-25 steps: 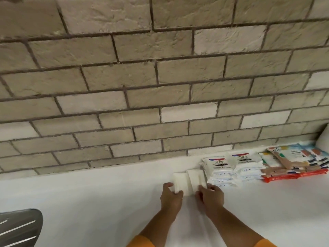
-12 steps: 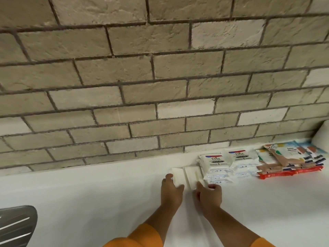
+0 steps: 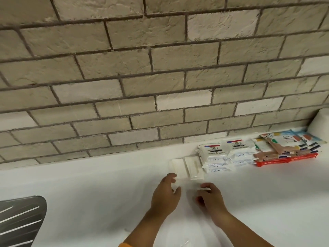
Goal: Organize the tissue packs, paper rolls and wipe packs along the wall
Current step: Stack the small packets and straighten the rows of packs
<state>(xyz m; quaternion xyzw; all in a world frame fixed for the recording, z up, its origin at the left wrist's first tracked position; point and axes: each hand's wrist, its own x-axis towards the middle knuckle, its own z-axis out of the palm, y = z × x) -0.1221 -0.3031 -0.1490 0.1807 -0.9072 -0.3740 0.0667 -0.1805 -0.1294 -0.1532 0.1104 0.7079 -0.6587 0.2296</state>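
While both hands [image 3: 166, 194] hover, grip seemingly loose, wipe packs [image 3: 213, 154] read "Dove".

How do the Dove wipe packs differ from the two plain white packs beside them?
The Dove wipe packs carry printed labels and sit stacked; the plain white packs show no print and lie flat, single, side by side. The Dove packs look thicker. Both groups are white and lie near the wall.

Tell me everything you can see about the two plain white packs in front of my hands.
The two plain white packs are flat, unprinted rectangles in what looks like glossy wrap. They lie side by side on the white counter, long sides toward the wall, left of the Dove packs. The left hand touches the left pack's near end.
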